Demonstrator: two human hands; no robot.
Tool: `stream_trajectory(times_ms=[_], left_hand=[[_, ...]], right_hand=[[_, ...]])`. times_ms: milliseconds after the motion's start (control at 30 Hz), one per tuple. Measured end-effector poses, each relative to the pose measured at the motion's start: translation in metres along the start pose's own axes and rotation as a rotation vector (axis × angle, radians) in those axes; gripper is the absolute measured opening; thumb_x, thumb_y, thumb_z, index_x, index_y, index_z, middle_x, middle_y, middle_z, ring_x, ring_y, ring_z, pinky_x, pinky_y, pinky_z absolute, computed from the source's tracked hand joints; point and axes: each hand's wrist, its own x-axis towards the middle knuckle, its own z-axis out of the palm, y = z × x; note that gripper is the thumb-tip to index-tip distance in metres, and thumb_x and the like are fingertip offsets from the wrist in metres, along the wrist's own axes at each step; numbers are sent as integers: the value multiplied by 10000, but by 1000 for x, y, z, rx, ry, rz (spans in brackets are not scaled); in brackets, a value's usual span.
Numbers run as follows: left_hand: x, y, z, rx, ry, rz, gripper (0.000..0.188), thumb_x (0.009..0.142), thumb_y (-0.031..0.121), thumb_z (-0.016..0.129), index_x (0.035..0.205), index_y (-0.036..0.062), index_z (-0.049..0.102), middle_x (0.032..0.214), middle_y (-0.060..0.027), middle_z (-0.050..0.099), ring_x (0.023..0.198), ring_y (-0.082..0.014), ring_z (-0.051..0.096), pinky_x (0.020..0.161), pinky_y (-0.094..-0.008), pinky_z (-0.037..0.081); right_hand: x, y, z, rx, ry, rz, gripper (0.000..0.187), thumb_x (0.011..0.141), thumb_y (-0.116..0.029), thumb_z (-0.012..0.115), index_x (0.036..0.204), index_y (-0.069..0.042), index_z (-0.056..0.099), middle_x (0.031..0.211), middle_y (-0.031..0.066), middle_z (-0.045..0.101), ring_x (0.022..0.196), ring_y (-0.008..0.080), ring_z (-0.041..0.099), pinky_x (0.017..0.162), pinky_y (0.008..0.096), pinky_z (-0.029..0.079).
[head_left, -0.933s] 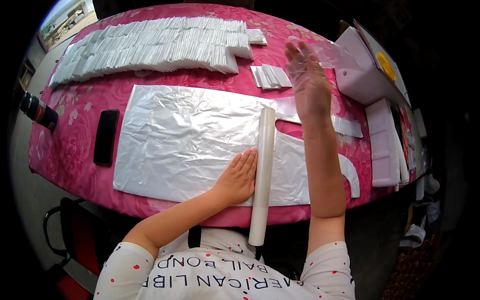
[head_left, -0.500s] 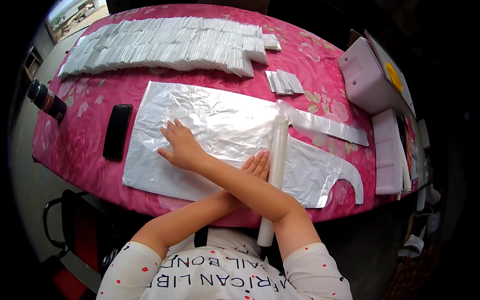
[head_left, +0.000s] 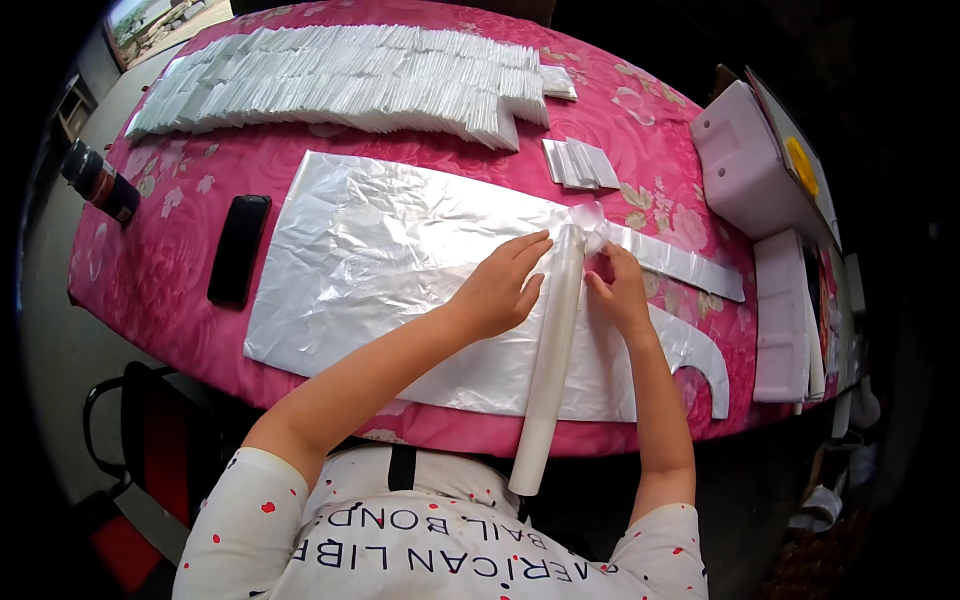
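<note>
A white plastic film sheet (head_left: 360,260), cut with strap-like strips at its right end, is spread flat before me. Across it lies a long, translucent white tube or roll (head_left: 550,370), whose near end sticks out past the table edge. My left hand (head_left: 500,285) is at the roll's left side, fingers stretched out, holding nothing visible. On the other side, my right hand (head_left: 622,285) has curved fingers with a gap to the thumb. Its fingertips are at some bunched film (head_left: 592,228) by the roll's far end; whether they grip it is unclear.
Long rows of folded white packets (head_left: 340,85) fill the table's far side, with a small pile (head_left: 582,163) nearer. A black phone (head_left: 238,250) and a dark bottle (head_left: 100,182) are at left. White foam boxes (head_left: 740,150) stand right. A chair (head_left: 160,440) is lower left.
My forearms were crossed with palms flat on the sheet; now they are uncrossed. My right hand has moved right past the roll, and my left hand up toward its far end.
</note>
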Motion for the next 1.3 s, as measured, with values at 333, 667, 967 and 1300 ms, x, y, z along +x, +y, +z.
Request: stream_trajectory(times_ms=[333,667,967,1300], left_hand=[[40,-24,35,-806,-183,-789,624,951,459,277,1352,-17,322,1353,-123,416,1252,-202,394,1021,-314,298],[37,-23,27,-803,23,-817,526,962,385,325,1286,-24,390,1268,-137,490,1178,-206,473,985,-331,357],[-4,-20,-60,-362,34,-468,338,966,227,384,1179,-3,508,1143,-101,577,1074,-176,540,900,-305,415],[-131,-13,-156,-160,101,-485,288,940,105,402,1169,-28,515,1119,-108,593,1013,-184,572,879,-297,434]], right_hand=[[2,34,-26,15,157,0,210,801,-105,579,989,-25,625,986,123,622,949,280,569,847,358,435],[-69,-54,-4,153,-43,-303,371,803,-173,605,1135,-14,562,1206,157,522,1126,334,481,948,389,394],[-61,-92,25,19,-348,-514,585,865,-398,474,1337,-61,398,1423,120,334,1351,312,226,1095,438,185],[-58,-114,30,289,-339,-582,519,890,-388,472,1303,-75,442,1389,135,379,1298,325,327,1051,421,283]])
